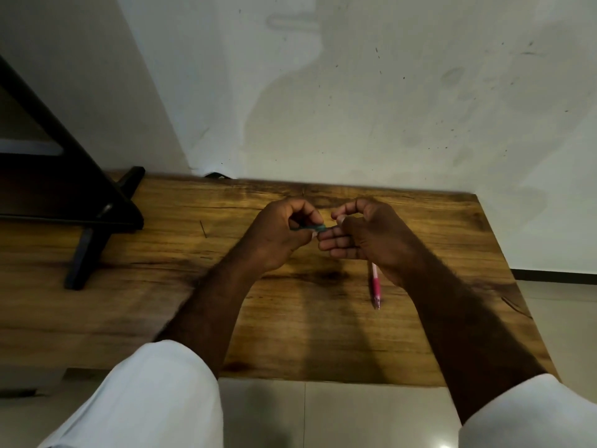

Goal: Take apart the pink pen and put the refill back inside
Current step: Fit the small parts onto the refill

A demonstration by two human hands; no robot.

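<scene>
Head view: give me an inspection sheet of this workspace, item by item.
Surface: wooden table, stained grain.
Job's things: pink pen lies on the table, its far end hidden beneath the right hand.
Clutter: black stand at the left; thin dark sliver, unidentifiable.
Hands: left hand pinches a teal piece above the table; right hand curled at its other end, grip unclear.
Cables: nothing seen for certain; dark shape at the table's far edge.
Surroundings: marked white wall, tiled floor.
</scene>
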